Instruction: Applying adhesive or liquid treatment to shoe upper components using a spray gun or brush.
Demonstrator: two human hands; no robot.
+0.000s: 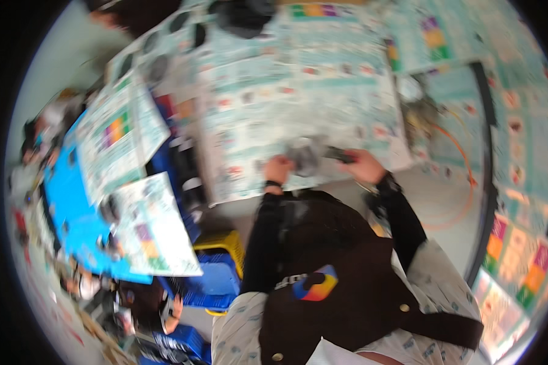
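My left hand [278, 169] is closed at the left edge of a grey, rounded piece [304, 157], smeared by motion, and appears to grip it. My right hand [364, 168] is wrapped round a small dark, blocky tool [340, 154], whose far end points left toward the grey piece. A narrow gap separates the tool from that piece. Both hands are over the near edge of a table covered with printed sheets [249, 146]. Blur hides the exact kind of both held things.
Several dark round pieces [158, 69] lie at the table's far left, and a dark heap [243, 17] at the back. An orange hose [470, 164] curves on the right beside a dark frame bar [484, 103]. Blue and yellow crates [216, 283] stand lower left; other people sit beyond.
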